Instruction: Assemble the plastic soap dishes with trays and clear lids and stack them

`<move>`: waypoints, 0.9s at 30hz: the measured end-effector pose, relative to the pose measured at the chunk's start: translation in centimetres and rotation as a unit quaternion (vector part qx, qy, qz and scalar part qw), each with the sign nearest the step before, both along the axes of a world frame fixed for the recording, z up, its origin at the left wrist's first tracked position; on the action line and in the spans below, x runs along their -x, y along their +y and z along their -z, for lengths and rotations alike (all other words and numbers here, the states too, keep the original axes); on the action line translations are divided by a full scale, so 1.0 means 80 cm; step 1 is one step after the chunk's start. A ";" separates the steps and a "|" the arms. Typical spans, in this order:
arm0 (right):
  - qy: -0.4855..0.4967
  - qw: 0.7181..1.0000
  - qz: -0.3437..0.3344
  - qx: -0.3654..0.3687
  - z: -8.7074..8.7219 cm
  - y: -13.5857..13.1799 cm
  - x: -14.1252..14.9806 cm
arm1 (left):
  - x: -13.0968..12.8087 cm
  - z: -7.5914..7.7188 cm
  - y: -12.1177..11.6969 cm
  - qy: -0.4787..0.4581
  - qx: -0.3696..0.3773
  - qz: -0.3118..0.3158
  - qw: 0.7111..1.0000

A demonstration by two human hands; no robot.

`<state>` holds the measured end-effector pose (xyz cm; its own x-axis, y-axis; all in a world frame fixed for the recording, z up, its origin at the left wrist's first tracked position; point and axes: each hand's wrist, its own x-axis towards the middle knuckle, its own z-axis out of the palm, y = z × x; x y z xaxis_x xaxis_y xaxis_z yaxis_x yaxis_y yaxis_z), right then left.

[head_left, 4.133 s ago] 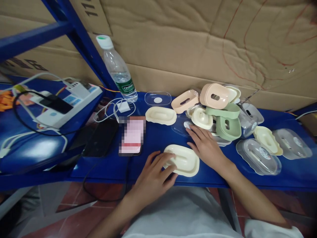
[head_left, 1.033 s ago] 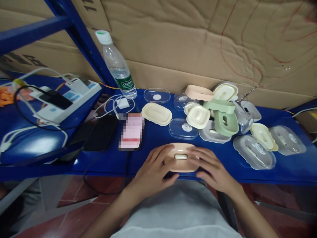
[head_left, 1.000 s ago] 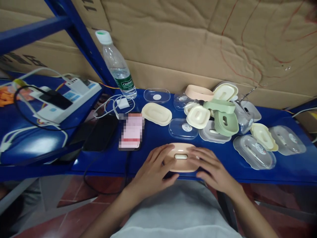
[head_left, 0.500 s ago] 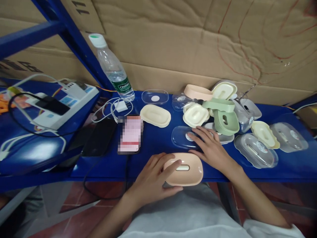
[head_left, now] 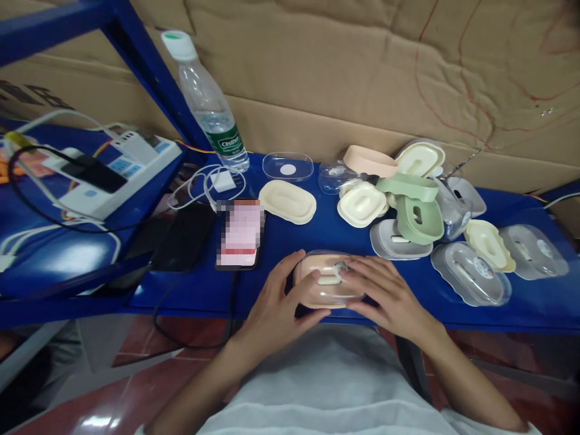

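Observation:
At the table's front edge sits a peach soap dish (head_left: 317, 294) with a pale oblong piece in its middle. My left hand (head_left: 281, 302) curls around its left side, thumb at the near rim. A clear plastic lid (head_left: 322, 261) with a round white sticker lies over the dish. My right hand (head_left: 385, 290) grips this lid from the right, fingers across its top and thumb at the near edge. Whether the lid is seated on the rim cannot be made out. Beyond my right hand is a grey dish (head_left: 385, 244) with a pale insert.
Green dishes (head_left: 419, 220), a peach ring (head_left: 369, 161) and cream trays (head_left: 362, 204) are piled behind. Lidded grey dishes (head_left: 471, 275) lie right. Left are a cream tray (head_left: 287, 201), a phone (head_left: 240, 232), a water bottle (head_left: 211, 115) and a power strip (head_left: 122, 175) with cables.
My right hand has picked up the clear lid from the table and brought it over the peach dish. The dish, in my left hand, appears slightly higher in view.

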<state>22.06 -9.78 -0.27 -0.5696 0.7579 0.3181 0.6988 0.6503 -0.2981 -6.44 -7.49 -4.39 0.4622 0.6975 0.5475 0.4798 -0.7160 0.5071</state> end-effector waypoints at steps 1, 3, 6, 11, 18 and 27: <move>-0.001 1.000 -0.009 0.002 0.002 -0.004 0.003 | 0.001 -0.001 0.001 0.009 0.013 0.007 1.000; 0.006 1.000 -0.021 0.005 0.005 -0.011 0.008 | 0.002 -0.002 0.003 0.027 0.033 0.026 0.999; 0.011 1.000 -0.026 0.006 0.007 -0.015 0.014 | 0.005 -0.003 0.005 0.024 0.043 0.041 0.998; 0.004 0.999 -0.022 -0.023 0.015 -0.013 0.016 | 0.006 -0.003 0.006 0.012 0.060 0.032 0.998; -0.013 0.999 -0.014 -0.049 0.028 -0.017 0.018 | 0.006 -0.005 0.007 0.028 0.068 0.031 0.997; -0.011 0.997 0.015 -0.068 0.026 -0.030 0.020 | 0.006 -0.002 0.006 0.038 0.064 0.055 0.996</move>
